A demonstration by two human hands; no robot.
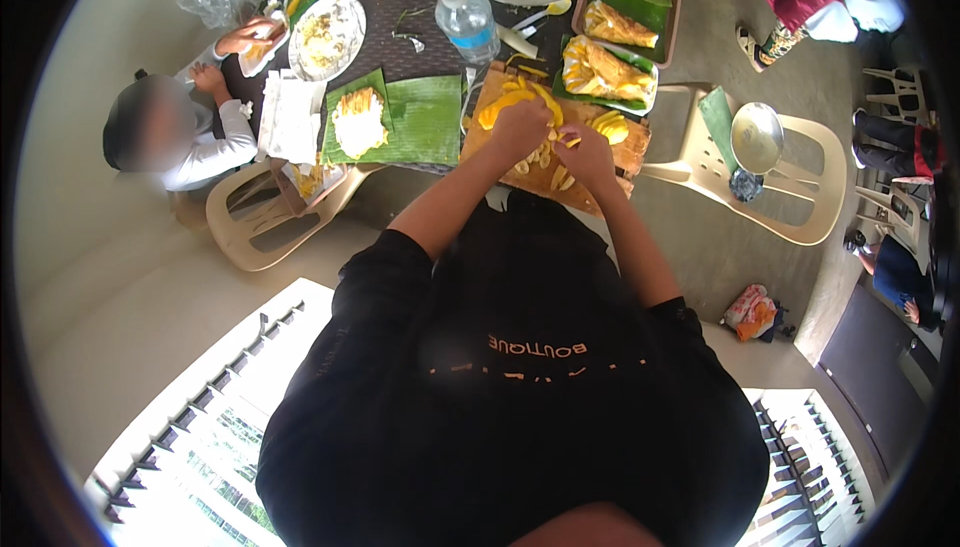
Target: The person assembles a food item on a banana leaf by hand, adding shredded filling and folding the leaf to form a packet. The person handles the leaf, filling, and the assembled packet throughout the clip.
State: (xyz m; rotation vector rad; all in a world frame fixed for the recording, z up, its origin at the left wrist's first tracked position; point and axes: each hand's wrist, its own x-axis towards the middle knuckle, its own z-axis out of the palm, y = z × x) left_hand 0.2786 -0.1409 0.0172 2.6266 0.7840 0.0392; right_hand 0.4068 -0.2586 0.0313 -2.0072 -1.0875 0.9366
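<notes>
Left hand (525, 127), right hand (584, 155) curled over wooden board (631, 154), 12 o'clock from torso (540, 287); exact grasp hidden, can't tell. Yellow fruit (610, 128) on board, right hand's 1 o'clock, presumably for easy reach.

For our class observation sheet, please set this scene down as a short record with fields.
Hands: left hand and right hand, close together over the board; exact grip unclear
Work surface: wooden board
On the board: yellow fruit, apparently banana, and pale pieces
Left of board: green leaf
Beyond board: plastic water jug
Right of board: plastic chair bearing metal bowl
Others: person in white sleeves, left
</notes>
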